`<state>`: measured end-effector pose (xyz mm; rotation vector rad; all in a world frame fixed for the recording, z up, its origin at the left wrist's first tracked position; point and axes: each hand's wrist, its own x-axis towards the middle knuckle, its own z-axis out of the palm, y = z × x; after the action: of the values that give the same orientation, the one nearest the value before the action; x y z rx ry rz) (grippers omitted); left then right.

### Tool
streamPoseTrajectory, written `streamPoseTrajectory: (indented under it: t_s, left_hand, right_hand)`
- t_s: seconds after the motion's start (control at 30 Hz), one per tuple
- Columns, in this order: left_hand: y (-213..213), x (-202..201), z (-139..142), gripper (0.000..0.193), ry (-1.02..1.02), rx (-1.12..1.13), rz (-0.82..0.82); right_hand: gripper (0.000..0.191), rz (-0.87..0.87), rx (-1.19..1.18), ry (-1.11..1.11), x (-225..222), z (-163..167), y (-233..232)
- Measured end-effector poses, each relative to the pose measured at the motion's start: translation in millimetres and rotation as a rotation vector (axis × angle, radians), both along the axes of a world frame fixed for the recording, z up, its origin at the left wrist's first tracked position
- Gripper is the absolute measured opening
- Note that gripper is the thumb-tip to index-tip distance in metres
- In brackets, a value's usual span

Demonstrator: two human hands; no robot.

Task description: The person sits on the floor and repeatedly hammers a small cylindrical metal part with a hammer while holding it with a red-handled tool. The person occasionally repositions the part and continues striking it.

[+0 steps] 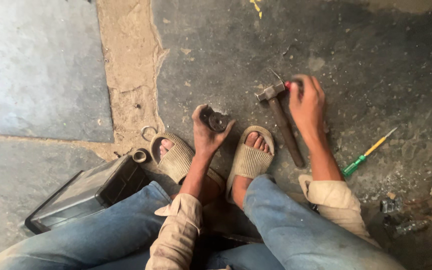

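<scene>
**Squatting on the shop floor, round part in one hand, something red in the other**

So the person is crouching on a grimy dark floor (376,75), both feet in ribbed tan sandals. The left hand (207,131) is gripping a small dark round metal part (218,121), fingers curling around it, holding it just above the floor at about 12 o'clock from the left sandal (176,157).

The right hand (306,102) is sitting at roughly 2 o'clock from that part, closing on a small red thing (288,85) right by the head of a hammer (270,93). Can't really tell what the red bit is, too small. The hammer is lying flat, its dark handle running down toward 5 o'clock, passing just beside the right sandal (250,157) and under the right wrist.

Other stuff lying around: a green and yellow screwdriver (366,156) at 4 o'clock from the right hand, well apart from it. A black tray (83,195) is resting at 8 o'clock by the left knee, with a short metal sleeve (140,156) and a thin ring (148,132) just beside the left foot. Some greyish metal bits (398,215) are piling up at the lower right.
</scene>
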<state>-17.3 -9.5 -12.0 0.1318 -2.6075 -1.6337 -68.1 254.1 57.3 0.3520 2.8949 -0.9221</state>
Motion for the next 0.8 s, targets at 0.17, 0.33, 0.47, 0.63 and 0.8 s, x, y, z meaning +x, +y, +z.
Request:
streamPoseTrajectory:
  t_s: [0.17,0.33,0.47,0.63,0.8]
  left_hand:
    - [1.4,-3.8,-2.6,0.091,0.014,-0.175,-0.092]
    - [3.6,-3.2,-2.8,0.084,0.055,-0.307,-0.172]
    - [3.8,-2.7,-0.5,0.082,0.017,-0.386,-0.183]
    - [6.3,-4.0,0.5,0.081,0.008,-0.405,-0.175]
    - [6.7,-4.4,-1.3,0.081,-0.062,-0.412,-0.172]
  right_hand:
    - [0.038,0.079,0.093,-0.063,10.2,-10.8,16.9]
    - [0.031,0.006,0.068,0.016,20.0,-9.3,13.7]
    - [0.029,-0.013,0.068,0.186,24.8,16.3,-12.1]
    - [0.030,0.216,-0.129,0.014,21.9,36.4,-60.2]
    - [0.024,0.350,-0.170,-0.149,18.8,38.4,-76.9]
